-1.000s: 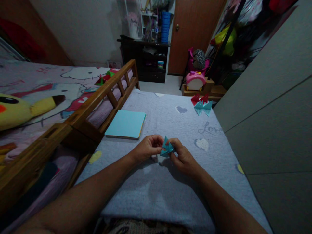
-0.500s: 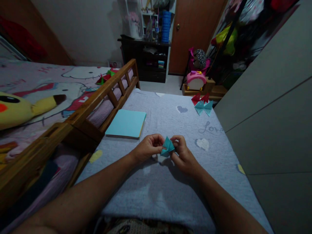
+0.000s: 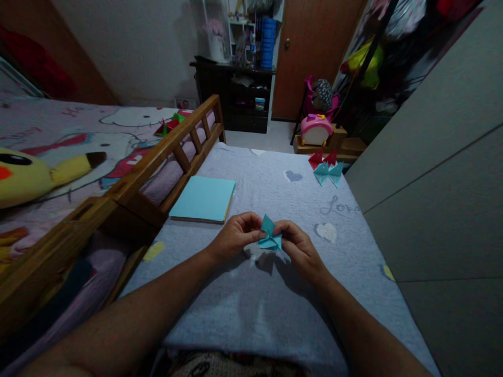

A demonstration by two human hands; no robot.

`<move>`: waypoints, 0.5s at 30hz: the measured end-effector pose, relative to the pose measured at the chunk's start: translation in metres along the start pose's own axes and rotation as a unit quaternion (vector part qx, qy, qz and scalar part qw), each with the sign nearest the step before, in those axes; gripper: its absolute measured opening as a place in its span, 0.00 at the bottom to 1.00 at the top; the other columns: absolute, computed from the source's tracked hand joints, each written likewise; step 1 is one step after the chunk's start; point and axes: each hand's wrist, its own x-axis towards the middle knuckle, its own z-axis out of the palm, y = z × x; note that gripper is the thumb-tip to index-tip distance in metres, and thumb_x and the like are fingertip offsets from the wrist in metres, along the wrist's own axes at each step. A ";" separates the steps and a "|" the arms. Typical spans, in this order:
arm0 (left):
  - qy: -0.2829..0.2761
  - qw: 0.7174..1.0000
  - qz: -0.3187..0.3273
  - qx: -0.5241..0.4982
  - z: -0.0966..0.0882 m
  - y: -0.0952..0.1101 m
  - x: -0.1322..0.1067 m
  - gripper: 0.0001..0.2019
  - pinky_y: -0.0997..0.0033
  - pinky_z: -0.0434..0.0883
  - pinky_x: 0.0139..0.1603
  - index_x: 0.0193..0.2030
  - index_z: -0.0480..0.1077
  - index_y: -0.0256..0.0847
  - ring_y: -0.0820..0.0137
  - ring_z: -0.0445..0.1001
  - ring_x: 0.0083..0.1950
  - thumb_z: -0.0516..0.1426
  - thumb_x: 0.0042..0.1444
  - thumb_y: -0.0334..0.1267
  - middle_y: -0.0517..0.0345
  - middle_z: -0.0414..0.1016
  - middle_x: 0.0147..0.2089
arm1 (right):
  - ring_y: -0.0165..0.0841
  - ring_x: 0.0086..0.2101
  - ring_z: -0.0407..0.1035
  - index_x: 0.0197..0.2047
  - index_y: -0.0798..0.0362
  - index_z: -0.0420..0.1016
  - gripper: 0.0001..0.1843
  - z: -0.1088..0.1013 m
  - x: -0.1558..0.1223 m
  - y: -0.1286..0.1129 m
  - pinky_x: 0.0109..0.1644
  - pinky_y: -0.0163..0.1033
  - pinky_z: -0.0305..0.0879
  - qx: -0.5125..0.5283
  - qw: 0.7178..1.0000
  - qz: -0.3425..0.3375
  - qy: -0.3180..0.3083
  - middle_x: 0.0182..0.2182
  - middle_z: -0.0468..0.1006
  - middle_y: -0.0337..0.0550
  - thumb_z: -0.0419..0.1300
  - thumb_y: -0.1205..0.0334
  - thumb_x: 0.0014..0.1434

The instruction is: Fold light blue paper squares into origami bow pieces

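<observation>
A small folded piece of teal paper (image 3: 269,234) is held just above the grey bed sheet (image 3: 251,309). My left hand (image 3: 234,236) pinches its left side with fingertips. On the opposite side my right hand (image 3: 299,248) grips its right edge. The paper shows pointed flaps, one sticking upward. A stack of teal paper sheets (image 3: 204,199) lies flat on the sheet to the left, a little beyond my left hand.
Folded red and teal paper shapes (image 3: 327,166) sit at the far right corner of the sheet. A wooden bed rail (image 3: 168,152) runs along the left, with a yellow plush toy (image 3: 35,175) beyond it. A grey wardrobe wall (image 3: 440,183) stands on the right.
Both hands have turned the folded paper slightly and lifted it a little farther away; a flap now points up and the piece looks more spread out.
</observation>
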 end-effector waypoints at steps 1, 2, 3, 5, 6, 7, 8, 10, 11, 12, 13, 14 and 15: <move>-0.001 1.000 -0.003 0.007 0.000 0.000 0.000 0.15 0.73 0.69 0.38 0.34 0.74 0.35 0.73 0.72 0.33 0.71 0.45 0.40 0.59 0.75 0.32 | 0.31 0.35 0.65 0.42 0.49 0.70 0.05 0.000 0.000 0.000 0.42 0.37 0.61 0.009 1.000 0.007 0.009 0.36 0.72 0.38 0.55 0.65 0.63; -0.003 1.000 -0.006 0.014 0.000 0.001 0.000 0.15 0.73 0.69 0.38 0.34 0.74 0.35 0.73 0.72 0.33 0.71 0.46 0.41 0.58 0.75 0.32 | 0.31 0.35 0.65 0.42 0.49 0.70 0.05 0.001 0.000 0.000 0.41 0.37 0.60 0.015 1.000 0.011 0.018 0.35 0.72 0.38 0.56 0.65 0.62; -0.005 1.000 -0.008 0.021 0.000 0.001 0.000 0.15 0.74 0.68 0.37 0.34 0.74 0.35 0.74 0.71 0.32 0.71 0.47 0.42 0.59 0.74 0.32 | 0.31 0.35 0.65 0.42 0.49 0.70 0.04 0.001 0.000 0.000 0.41 0.37 0.60 0.019 0.999 0.013 0.027 0.35 0.72 0.37 0.57 0.64 0.62; -0.009 0.999 -0.020 0.038 -0.001 0.001 -0.001 0.16 0.76 0.67 0.33 0.35 0.73 0.36 0.75 0.70 0.30 0.70 0.48 0.45 0.60 0.73 0.31 | 0.31 0.34 0.66 0.42 0.49 0.70 0.05 0.003 0.000 0.000 0.41 0.37 0.60 0.027 0.999 0.019 0.041 0.33 0.71 0.37 0.58 0.63 0.62; -0.011 0.998 -0.031 0.046 -0.001 0.001 -0.001 0.17 0.77 0.66 0.30 0.36 0.73 0.37 0.76 0.69 0.29 0.69 0.49 0.46 0.61 0.72 0.30 | 0.31 0.35 0.66 0.42 0.49 0.70 0.05 0.003 0.000 0.000 0.42 0.37 0.61 0.030 0.998 0.021 0.046 0.33 0.71 0.36 0.59 0.62 0.62; -0.013 0.998 -0.045 0.052 -0.001 0.001 -0.002 0.17 0.77 0.65 0.29 0.37 0.72 0.37 0.76 0.69 0.28 0.69 0.49 0.48 0.61 0.72 0.30 | 0.31 0.35 0.67 0.42 0.49 0.70 0.05 0.004 0.000 0.001 0.42 0.37 0.61 0.031 0.998 0.022 0.049 0.33 0.71 0.37 0.60 0.62 0.62; -0.017 0.997 -0.060 0.054 -0.001 0.001 -0.002 0.18 0.78 0.65 0.27 0.38 0.72 0.38 0.76 0.69 0.27 0.68 0.50 0.49 0.61 0.72 0.30 | 0.32 0.35 0.67 0.42 0.49 0.70 0.06 0.004 0.001 0.001 0.42 0.38 0.62 0.030 0.998 0.022 0.053 0.33 0.72 0.37 0.60 0.61 0.61; -0.024 0.995 -0.085 0.045 -0.001 0.001 -0.003 0.20 0.77 0.66 0.27 0.39 0.72 0.38 0.75 0.71 0.28 0.68 0.49 0.51 0.59 0.74 0.31 | 0.32 0.35 0.68 0.42 0.49 0.70 0.07 0.005 0.002 0.001 0.42 0.38 0.62 0.023 0.998 0.018 0.059 0.34 0.73 0.37 0.61 0.61 0.60; -0.024 0.995 -0.093 0.035 -0.001 0.001 -0.003 0.20 0.77 0.67 0.28 0.39 0.72 0.38 0.74 0.72 0.28 0.68 0.49 0.51 0.58 0.74 0.32 | 0.32 0.35 0.68 0.42 0.49 0.70 0.07 0.005 0.002 0.002 0.42 0.38 0.62 0.017 0.998 0.015 0.062 0.34 0.73 0.38 0.62 0.60 0.60; -0.023 0.995 -0.097 0.024 -0.001 0.001 -0.003 0.20 0.77 0.68 0.29 0.38 0.72 0.37 0.74 0.73 0.28 0.69 0.48 0.51 0.58 0.75 0.32 | 0.32 0.35 0.68 0.42 0.49 0.70 0.07 0.005 0.002 0.002 0.41 0.37 0.63 0.013 0.998 0.013 0.064 0.34 0.73 0.38 0.62 0.60 0.60; -0.021 0.995 -0.098 0.013 -0.001 0.001 -0.002 0.20 0.77 0.68 0.29 0.38 0.72 0.37 0.75 0.72 0.28 0.69 0.48 0.50 0.58 0.75 0.32 | 0.32 0.35 0.69 0.42 0.49 0.70 0.08 0.006 0.002 0.003 0.42 0.37 0.63 0.011 0.998 0.012 0.065 0.34 0.73 0.38 0.62 0.60 0.60; -0.021 0.995 -0.097 0.002 -0.001 0.001 -0.002 0.19 0.78 0.68 0.29 0.37 0.72 0.37 0.75 0.72 0.28 0.70 0.47 0.49 0.58 0.75 0.32 | 0.32 0.35 0.69 0.43 0.50 0.70 0.08 0.006 0.002 0.003 0.42 0.38 0.64 0.010 0.998 0.011 0.065 0.34 0.73 0.38 0.62 0.60 0.60; -0.022 0.995 -0.096 -0.009 -0.001 0.000 -0.002 0.19 0.78 0.68 0.30 0.36 0.72 0.37 0.76 0.72 0.28 0.70 0.47 0.47 0.58 0.75 0.31 | 0.32 0.35 0.69 0.43 0.50 0.70 0.08 0.006 0.002 0.004 0.42 0.38 0.64 0.009 0.998 0.011 0.064 0.34 0.73 0.38 0.61 0.60 0.60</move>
